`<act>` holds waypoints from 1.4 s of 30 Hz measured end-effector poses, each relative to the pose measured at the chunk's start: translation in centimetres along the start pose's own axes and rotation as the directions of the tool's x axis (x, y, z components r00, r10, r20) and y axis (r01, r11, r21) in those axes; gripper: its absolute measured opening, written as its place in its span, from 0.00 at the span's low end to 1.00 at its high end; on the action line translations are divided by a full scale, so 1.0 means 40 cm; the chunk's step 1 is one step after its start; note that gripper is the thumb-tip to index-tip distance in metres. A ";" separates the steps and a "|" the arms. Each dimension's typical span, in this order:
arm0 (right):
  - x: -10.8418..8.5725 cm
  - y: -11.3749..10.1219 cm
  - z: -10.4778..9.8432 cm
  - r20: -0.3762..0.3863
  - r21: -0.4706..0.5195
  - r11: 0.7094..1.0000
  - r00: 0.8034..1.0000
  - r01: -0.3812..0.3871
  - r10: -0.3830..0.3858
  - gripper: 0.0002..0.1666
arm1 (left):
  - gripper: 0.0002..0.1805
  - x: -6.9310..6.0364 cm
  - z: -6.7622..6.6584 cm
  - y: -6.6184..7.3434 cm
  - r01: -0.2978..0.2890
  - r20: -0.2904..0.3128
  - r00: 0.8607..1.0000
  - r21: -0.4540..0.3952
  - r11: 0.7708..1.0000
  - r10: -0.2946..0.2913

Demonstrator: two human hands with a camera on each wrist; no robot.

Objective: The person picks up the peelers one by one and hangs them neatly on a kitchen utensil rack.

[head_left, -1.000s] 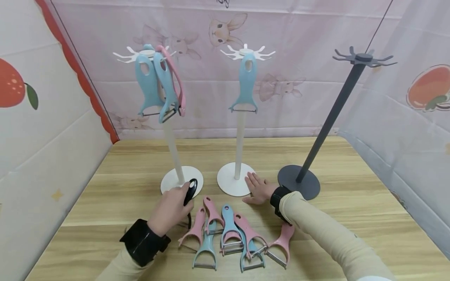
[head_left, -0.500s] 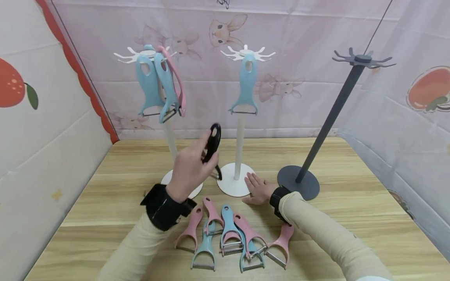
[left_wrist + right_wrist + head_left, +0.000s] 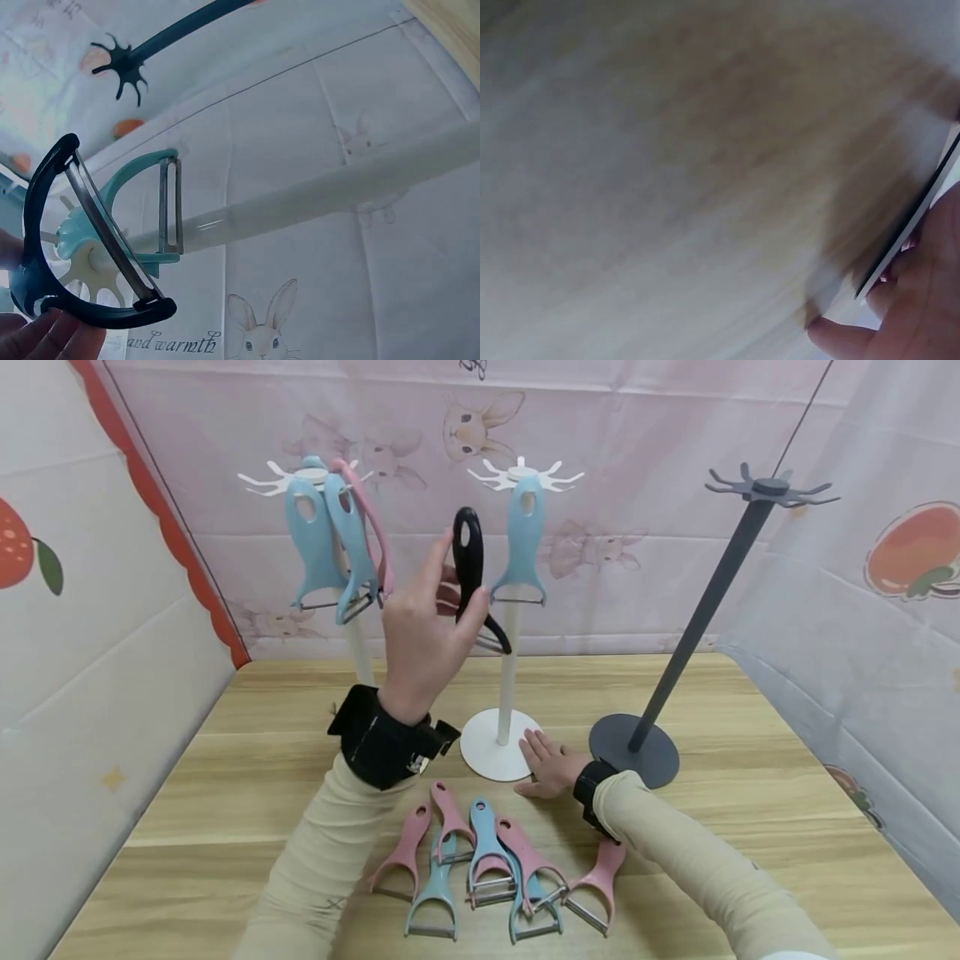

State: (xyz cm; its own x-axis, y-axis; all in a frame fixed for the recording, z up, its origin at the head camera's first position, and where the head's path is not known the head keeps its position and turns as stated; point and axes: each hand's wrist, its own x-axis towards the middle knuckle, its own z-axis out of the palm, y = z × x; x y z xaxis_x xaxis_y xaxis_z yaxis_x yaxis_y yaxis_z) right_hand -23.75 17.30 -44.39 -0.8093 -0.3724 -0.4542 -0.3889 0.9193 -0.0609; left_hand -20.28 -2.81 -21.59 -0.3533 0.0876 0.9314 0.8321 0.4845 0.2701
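My left hand (image 3: pixel 427 631) pinches a black peeler (image 3: pixel 468 556) by its handle and holds it upright in the air, left of the middle white stand (image 3: pixel 507 660). In the left wrist view the black peeler's blade (image 3: pixel 109 232) stands in front of the blue peeler (image 3: pixel 112 195) on that stand. This blue peeler hangs from a front hook. My right hand (image 3: pixel 551 766) lies with straight fingers on the right edge of the middle stand's round base (image 3: pixel 480 756). The right wrist view shows that hand's fingers at the base's thin edge (image 3: pixel 907 225).
The left white stand (image 3: pixel 358 643) carries blue peelers and a pink peeler (image 3: pixel 375 518). A dark grey stand (image 3: pixel 701 618) leans at the right, its hooks bare. Several pink and blue peelers lie in a pile near the front, including a blue peeler (image 3: pixel 433 893).
My left hand has lifted the black peeler from near the left stand's base, up and to the right, beside the hanging blue peeler. The right hand has stayed on the middle base.
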 end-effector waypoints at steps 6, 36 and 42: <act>-0.002 -0.001 0.000 0.005 -0.005 1.000 1.000 -0.003 0.003 0.50 | 0.26 0.047 0.021 0.005 0.046 -0.018 0.999 -0.009 0.999 -0.046; -0.001 -0.002 0.001 -0.010 0.001 1.000 1.000 0.012 -0.012 0.51 | 0.31 -0.097 -0.006 -0.052 0.174 0.192 0.963 0.097 0.980 -0.190; 0.002 0.001 0.004 -0.014 0.009 1.000 1.000 0.008 -0.008 0.50 | 0.30 -0.202 -0.035 -0.068 0.106 0.451 0.862 0.284 0.953 -0.230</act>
State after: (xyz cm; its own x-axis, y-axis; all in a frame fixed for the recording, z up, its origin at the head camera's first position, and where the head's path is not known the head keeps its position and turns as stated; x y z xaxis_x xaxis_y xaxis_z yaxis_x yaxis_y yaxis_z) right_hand -23.75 17.33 -44.57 -0.8121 -0.3815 -0.4416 -0.3916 0.9173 -0.0722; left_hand -19.09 -6.07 -29.50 -0.6889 0.3571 0.6308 0.6345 0.7178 0.2866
